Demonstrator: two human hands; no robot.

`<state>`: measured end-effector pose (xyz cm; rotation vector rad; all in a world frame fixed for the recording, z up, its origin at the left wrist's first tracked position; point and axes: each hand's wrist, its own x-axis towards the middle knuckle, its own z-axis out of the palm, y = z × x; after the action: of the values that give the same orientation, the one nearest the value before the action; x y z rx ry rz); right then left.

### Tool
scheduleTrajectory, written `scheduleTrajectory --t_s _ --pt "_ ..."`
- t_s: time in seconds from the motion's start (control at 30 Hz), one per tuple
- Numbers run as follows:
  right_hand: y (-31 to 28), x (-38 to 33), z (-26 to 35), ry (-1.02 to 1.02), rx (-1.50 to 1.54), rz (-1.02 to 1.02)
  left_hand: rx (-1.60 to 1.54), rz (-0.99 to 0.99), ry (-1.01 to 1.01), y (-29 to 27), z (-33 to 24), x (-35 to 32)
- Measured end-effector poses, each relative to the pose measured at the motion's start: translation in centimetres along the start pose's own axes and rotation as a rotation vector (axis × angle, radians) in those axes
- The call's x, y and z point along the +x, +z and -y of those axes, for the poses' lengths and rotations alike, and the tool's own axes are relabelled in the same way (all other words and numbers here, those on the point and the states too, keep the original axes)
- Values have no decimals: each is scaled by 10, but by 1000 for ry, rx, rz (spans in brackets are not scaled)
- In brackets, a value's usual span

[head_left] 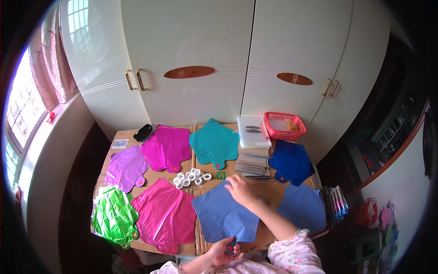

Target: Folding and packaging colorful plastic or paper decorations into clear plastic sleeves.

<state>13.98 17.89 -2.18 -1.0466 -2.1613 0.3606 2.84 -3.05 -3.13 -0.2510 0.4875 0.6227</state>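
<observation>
Blue foil balloon [226, 214], flat and uninflated, lying on the cardboard-covered counter [273, 189] between a pink balloon [166, 214] and a paler blue one [303, 208]. Probably very light, limp, slick and easily creased; best taken by the small neck tab at the near edge. Left hand [222, 251] pinched shut on that tab. Right hand [239, 188] spread open, fingers resting flat on the balloon's far corner.

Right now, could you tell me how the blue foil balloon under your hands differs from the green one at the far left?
The blue foil balloon lies smooth and flat; the green foil balloon looks crinkled and shinier. The left hand grips the blue one's neck while the right hand rests on its top edge; the green one lies untouched. Both are uninflated, on the cardboard.
</observation>
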Motion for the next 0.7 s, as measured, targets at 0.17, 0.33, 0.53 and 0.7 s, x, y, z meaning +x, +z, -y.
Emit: scheduleTrajectory --t_s 0.17,0.33,0.53,0.7 --pt "-15 -42 36 -90 -59 178 -6 -58 9 5 -4 5" --pt "-5 -47 32 -145 -138 163 -38 -53 8 2 -4 9" --pt "0 -41 25 -188 -162 125 -6 -83 33 9 -7 9" --pt "1 -40 25 -180 -154 130 -33 14 24 -3 -8 13"
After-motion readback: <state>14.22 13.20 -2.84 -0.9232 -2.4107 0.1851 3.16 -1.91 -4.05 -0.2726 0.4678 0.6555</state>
